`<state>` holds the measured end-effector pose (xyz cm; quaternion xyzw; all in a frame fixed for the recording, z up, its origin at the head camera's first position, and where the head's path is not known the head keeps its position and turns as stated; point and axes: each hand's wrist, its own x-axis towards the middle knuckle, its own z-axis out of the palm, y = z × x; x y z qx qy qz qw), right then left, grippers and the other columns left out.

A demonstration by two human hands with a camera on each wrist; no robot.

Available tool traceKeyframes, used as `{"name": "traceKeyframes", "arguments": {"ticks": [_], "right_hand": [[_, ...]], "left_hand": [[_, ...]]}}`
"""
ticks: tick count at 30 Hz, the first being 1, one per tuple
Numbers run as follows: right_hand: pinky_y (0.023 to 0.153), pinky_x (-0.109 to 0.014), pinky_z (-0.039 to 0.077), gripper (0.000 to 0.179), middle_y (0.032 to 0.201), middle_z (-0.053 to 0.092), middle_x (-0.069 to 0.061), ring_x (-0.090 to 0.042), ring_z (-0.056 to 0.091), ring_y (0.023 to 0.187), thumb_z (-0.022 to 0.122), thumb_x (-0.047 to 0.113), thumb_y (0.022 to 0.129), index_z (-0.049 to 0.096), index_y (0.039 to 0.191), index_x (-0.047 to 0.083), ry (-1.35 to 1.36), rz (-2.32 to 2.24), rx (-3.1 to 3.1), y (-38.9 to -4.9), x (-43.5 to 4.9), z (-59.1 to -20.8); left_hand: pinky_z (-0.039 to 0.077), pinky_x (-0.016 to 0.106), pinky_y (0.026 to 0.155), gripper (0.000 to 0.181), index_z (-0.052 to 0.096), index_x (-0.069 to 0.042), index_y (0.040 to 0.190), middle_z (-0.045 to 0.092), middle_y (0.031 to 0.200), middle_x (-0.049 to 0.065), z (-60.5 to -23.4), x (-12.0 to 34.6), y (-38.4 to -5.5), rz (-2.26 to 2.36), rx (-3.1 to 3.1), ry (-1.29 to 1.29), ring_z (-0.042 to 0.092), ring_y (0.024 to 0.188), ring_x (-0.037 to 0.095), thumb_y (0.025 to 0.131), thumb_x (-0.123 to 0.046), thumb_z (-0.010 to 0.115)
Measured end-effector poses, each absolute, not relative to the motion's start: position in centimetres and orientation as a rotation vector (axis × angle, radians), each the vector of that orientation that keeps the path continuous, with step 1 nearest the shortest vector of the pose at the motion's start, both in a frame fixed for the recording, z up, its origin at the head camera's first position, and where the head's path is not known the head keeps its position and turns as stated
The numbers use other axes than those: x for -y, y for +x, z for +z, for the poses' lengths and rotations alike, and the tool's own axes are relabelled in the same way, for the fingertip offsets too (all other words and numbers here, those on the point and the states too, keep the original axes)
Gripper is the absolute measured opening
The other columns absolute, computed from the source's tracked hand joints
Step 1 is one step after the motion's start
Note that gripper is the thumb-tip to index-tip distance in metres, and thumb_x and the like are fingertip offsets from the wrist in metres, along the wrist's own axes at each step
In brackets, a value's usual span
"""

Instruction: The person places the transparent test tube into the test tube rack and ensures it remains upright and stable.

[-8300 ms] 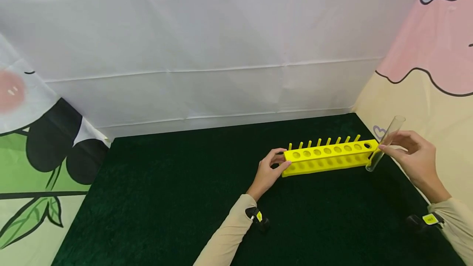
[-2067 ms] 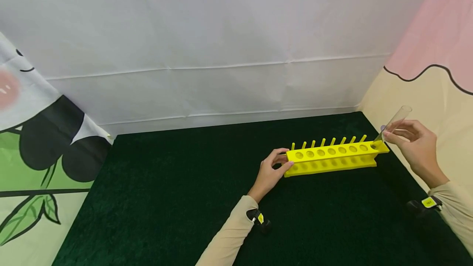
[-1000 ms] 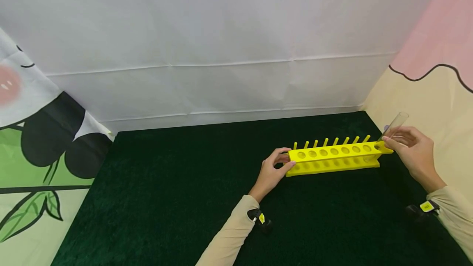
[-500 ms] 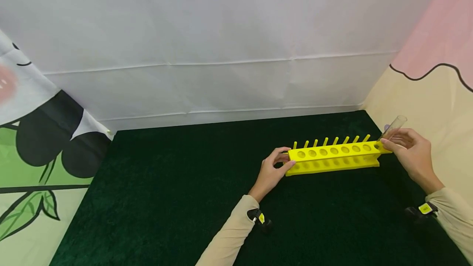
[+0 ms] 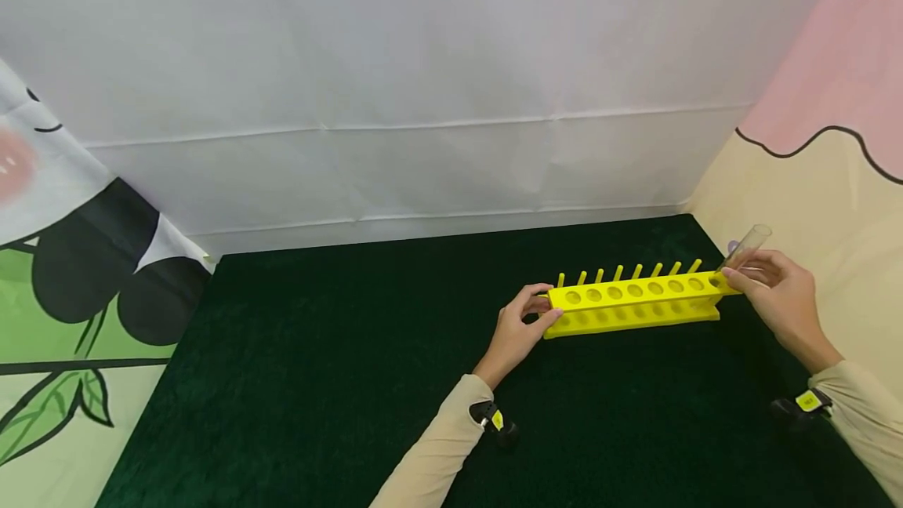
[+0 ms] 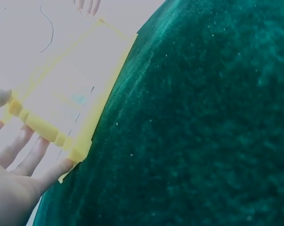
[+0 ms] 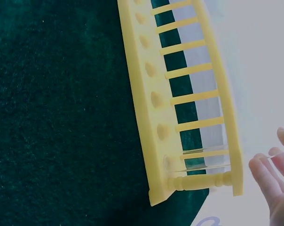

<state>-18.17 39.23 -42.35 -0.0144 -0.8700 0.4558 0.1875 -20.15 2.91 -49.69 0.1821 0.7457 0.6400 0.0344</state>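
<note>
A yellow test tube rack [image 5: 628, 317] with a row of holes and pegs along its back stands on the dark green cloth. My left hand [image 5: 515, 332] grips its left end, thumb in front; the left wrist view shows the fingers around that end of the rack [image 6: 114, 70]. With my right hand [image 5: 786, 300] I pinch a clear glass test tube [image 5: 755, 239] near its upper part. The tube passes through the rightmost hole. In the right wrist view, the tube's lower part [image 7: 205, 162] spans the rack's two plates, its end at the lower plate.
Dark green cloth [image 5: 317, 382] covers the table. A white curtain [image 5: 423, 100] hangs behind it, and printed curtains [image 5: 811, 202] stand at both sides, the right one close to my right hand. Each wrist wears a black strap with a camera.
Earlier the test tube was held tilted beside the rack's right end. Since then its lower end has entered the end hole and the tube has slid down. The left hand keeps its grip.
</note>
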Motion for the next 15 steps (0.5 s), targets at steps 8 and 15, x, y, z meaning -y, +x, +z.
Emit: {"name": "traceKeyframes", "arguments": {"ticks": [8, 15], "right_hand": [[0.065, -0.005, 0.045, 0.037, 0.098, 0.053, 0.019, 0.017, 0.053, 0.079, 0.062, 0.019, 0.092, 0.052, 0.118, -0.006, -0.1, 1.222, 2.533, -17.9, -39.3, -41.9], [0.062, -0.009, 0.048, 0.042, 0.102, 0.052, 0.019, 0.016, 0.055, 0.078, 0.059, 0.02, 0.094, 0.048, 0.124, -0.007, -0.139, 1.274, 2.509, -16.3, -38.7, -42.1]], "left_hand": [[0.049, 0.035, 0.088, 0.047, 0.047, -0.03, 0.134, 0.057, 0.123, 0.0, -49.3, -2.5, -20.3, 1.822, -2.401, 0.551, 0.056, 0.111, 0.018, 0.091, -0.04, 0.062], [0.042, 0.047, 0.096, 0.052, 0.043, -0.032, 0.137, 0.05, 0.134, 0.004, -48.6, -1.5, -19.6, 1.618, -2.63, 0.569, 0.049, 0.119, 0.022, 0.089, -0.041, 0.063]]}}
